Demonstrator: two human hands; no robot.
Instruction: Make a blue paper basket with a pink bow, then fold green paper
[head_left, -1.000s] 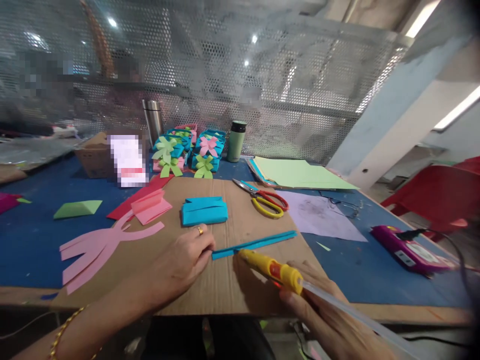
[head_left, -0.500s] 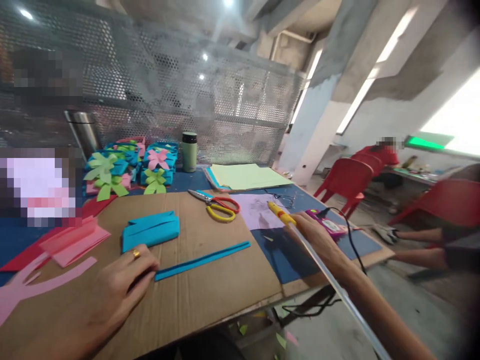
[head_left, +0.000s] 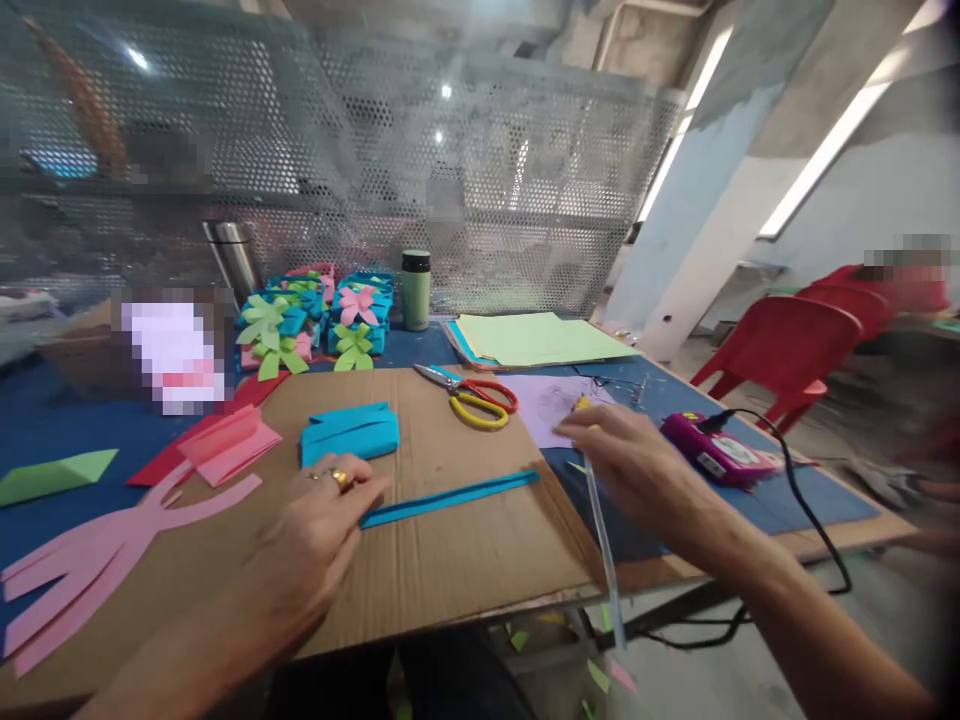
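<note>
My left hand (head_left: 322, 520), with a gold ring, rests on the brown cardboard sheet (head_left: 450, 570) and pins the left end of a long blue paper strip (head_left: 457, 495) with its fingertips. My right hand (head_left: 637, 465), blurred by motion, lies low over the table's right side, wrapped round a yellow glue gun (head_left: 582, 404). Only the gun's tip shows past the fingers. Its clear glue stick (head_left: 604, 545) juts back toward me. A folded blue paper piece (head_left: 351, 434) lies just beyond my left hand.
Red and yellow scissors (head_left: 480, 398) lie on the cardboard. Around them are a magenta device with a black cord (head_left: 709, 447), pink cut paper (head_left: 90, 555), paper flowers on blue boxes (head_left: 315, 320), a green flask (head_left: 415, 290), stacked sheets (head_left: 540, 340) and red chairs (head_left: 780, 350).
My right hand has carried the glue gun from the strip out to the right and lowered it toward the table. The view swung right, then partly back. My left hand stayed on the strip.
</note>
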